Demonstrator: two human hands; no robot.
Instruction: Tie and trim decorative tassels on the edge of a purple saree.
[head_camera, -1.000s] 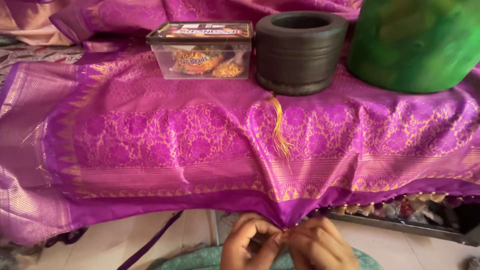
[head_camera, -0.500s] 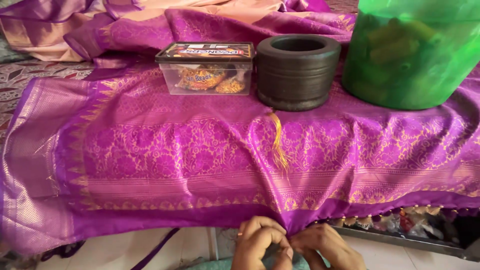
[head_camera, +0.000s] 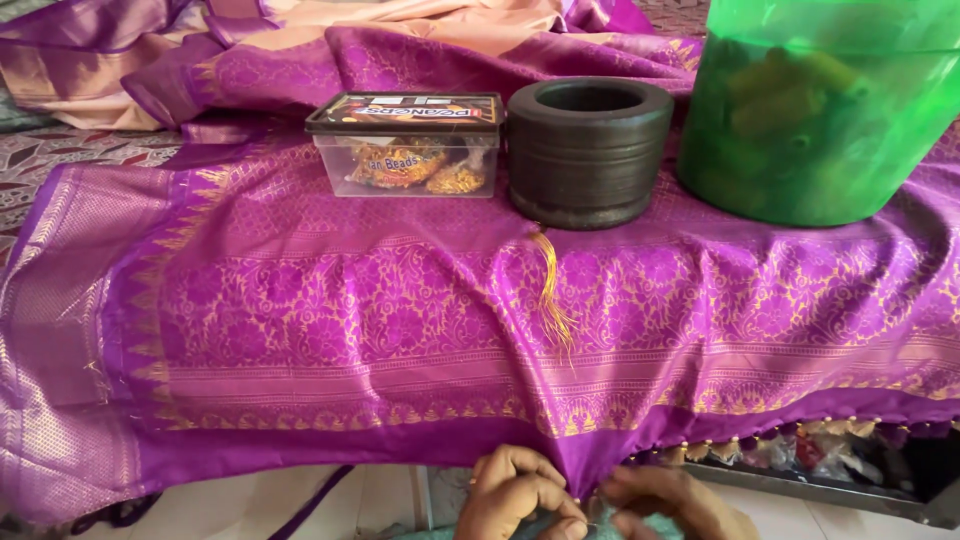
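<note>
two hands, yours, meet at the bottom middle of the view, right at the lower edge of a purple cloth (head_camera: 400, 330). your left hand (head_camera: 515, 495) is curled into a loose fist, fingers folded in, with its fingertips pinching the hem of the cloth where it comes down to a point. your right hand (head_camera: 670, 500) sits just beside it, fingers also drawn together on the same bit of hem, so the two hands nearly touch. whatever small thing may be between the fingertips is too tiny to make out.

the cloth is spread flat across a raised surface and hangs over its front edge toward you. it is woven with gold flower patterns and has wide gold bands near the hem. along the hem to the right of your hands runs a row of small tassels (head_camera: 760, 445) with tiny beads.

further up, a bunch of yellow thread (head_camera: 550, 295) lies on the cloth, its top end tucked under a dark round ring-shaped block (head_camera: 590, 150). just left of that block, touching or nearly so, stands a clear plastic box (head_camera: 405, 145) with a dark lid and gold bits inside. to the right of the block stands a big green see-through tub (head_camera: 820, 110). behind them all, more purple and peach fabric (head_camera: 400, 30) lies bunched in folds.
</note>
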